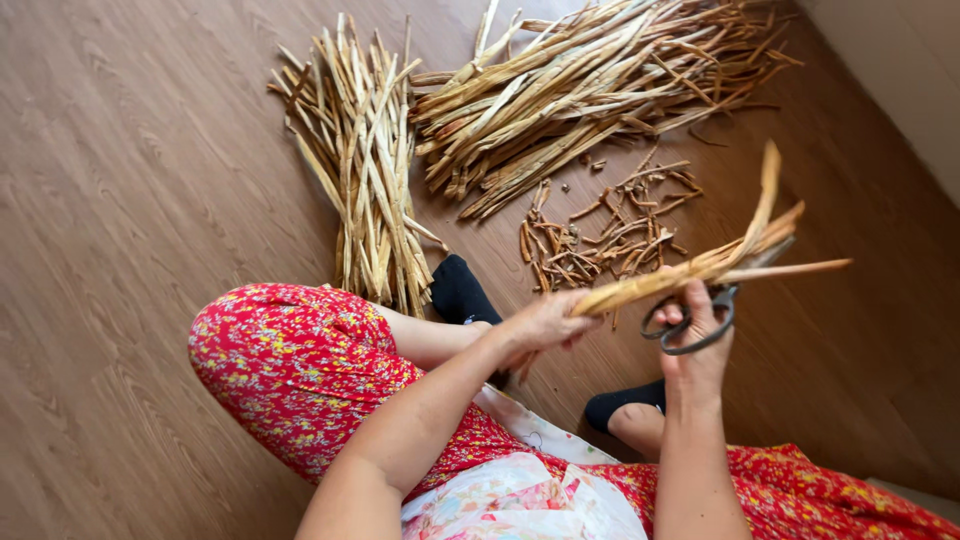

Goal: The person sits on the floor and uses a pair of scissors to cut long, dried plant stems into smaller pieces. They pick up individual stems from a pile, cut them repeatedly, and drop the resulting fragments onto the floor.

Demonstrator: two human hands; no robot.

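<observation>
L hand (pixel 545 322) pinched tan dried-leaf strip bundle (pixel 690 268) at near end; R hand (pixel 695 335) gripped dark metal scissors (pixel 700 315) beneath bundle. Best: hold taut, cut square.

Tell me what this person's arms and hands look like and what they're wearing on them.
Both arms are bare from above the elbow down, with no sleeves in view. The left hand and right hand wear no gloves, and no rings, watch or bracelets show. Fingernails look short and unpainted.
</observation>
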